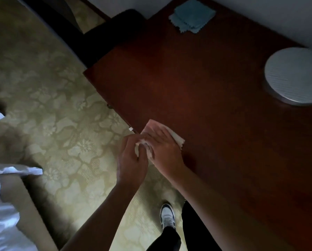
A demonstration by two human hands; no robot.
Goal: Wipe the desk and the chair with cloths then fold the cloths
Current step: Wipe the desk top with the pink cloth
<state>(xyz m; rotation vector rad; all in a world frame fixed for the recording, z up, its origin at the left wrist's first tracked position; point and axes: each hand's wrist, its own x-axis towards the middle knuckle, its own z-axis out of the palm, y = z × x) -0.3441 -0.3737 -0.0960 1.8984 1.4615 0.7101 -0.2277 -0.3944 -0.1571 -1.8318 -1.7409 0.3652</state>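
Note:
A pale pink cloth point(152, 125) lies at the near left edge of the dark red-brown desk point(215, 109). My right hand point(165, 149) rests flat on the cloth, pressing it to the desk. My left hand point(131, 156) is just off the desk edge and pinches the cloth's near corner between its fingers. A folded blue cloth point(192, 15) lies at the far end of the desk. The dark chair point(126, 26) stands beyond the desk's far left corner.
A round white lamp base point(294, 77) sits at the desk's right side by the wall. Patterned green carpet point(61, 115) covers the floor on the left. White bedding point(1, 214) shows at the lower left. My shoe point(167, 215) is below the desk edge.

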